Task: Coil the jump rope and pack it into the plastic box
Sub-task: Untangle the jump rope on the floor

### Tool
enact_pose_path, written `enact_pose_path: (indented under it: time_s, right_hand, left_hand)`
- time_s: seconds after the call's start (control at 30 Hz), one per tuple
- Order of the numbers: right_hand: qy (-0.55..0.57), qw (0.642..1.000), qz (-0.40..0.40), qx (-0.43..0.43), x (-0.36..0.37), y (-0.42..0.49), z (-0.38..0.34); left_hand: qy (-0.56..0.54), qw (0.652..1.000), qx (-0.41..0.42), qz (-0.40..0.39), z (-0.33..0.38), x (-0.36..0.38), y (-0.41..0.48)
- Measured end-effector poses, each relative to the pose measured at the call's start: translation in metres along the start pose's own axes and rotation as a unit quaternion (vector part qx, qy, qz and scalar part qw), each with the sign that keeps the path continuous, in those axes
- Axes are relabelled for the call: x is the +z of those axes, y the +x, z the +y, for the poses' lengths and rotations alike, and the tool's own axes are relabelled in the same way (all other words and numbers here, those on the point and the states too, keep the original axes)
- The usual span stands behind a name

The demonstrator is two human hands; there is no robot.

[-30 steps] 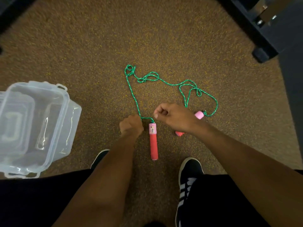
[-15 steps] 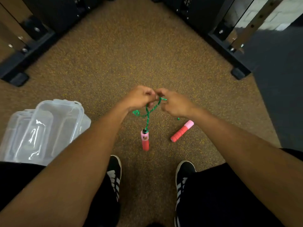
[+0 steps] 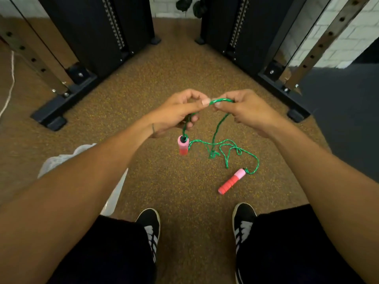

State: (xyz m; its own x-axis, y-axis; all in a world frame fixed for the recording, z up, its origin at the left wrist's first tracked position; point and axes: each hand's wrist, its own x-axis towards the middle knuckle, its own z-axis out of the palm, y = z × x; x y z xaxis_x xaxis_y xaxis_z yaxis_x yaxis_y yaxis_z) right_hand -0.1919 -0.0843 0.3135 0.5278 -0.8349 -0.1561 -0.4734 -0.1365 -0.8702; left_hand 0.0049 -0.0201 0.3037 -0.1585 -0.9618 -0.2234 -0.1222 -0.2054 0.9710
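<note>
Your left hand (image 3: 176,113) and right hand (image 3: 248,111) both pinch the rope (image 3: 222,100), fingers (image 3: 194,106) closed on it, likely to size a first coil; the loose handle (image 3: 231,181) lies at five o'clock.

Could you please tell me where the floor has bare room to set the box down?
Bare carpet lies between the left rack foot and the right rack foot. A smaller patch lies between the shoes and the hanging handle. It is crowded under the right hand, where the rope loops beside the handle on the floor.
</note>
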Motion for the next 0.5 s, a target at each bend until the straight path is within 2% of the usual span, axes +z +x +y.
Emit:
enact_pose_path:
  time_s: [0.13, 0.23, 0.3, 0.4, 0.5]
  right_hand:
    - [0.175, 0.983, 0.049, 0.033, -0.031, -0.007, -0.011]
    - [0.267, 0.959, 0.098, 0.008, -0.051, -0.004, -0.029]
    - [0.285, 0.951, 0.113, -0.027, -0.053, -0.002, -0.036]
    - [0.307, 0.941, 0.136, -0.025, -0.051, 0.003, -0.035]
    - [0.199, 0.962, 0.182, -0.030, -0.056, 0.001, -0.020]
  left_hand:
    - [0.028, 0.998, -0.048, -0.022, 0.008, -0.009, -0.013]
    - [-0.002, 0.997, -0.075, -0.013, 0.023, -0.002, -0.014]
    - [-0.041, 0.995, -0.087, -0.039, 0.035, 0.006, -0.012]
    - [-0.135, 0.984, -0.075, -0.083, 0.038, 0.010, -0.015]
    - [-0.118, 0.987, -0.053, -0.093, 0.034, 0.007, -0.019]
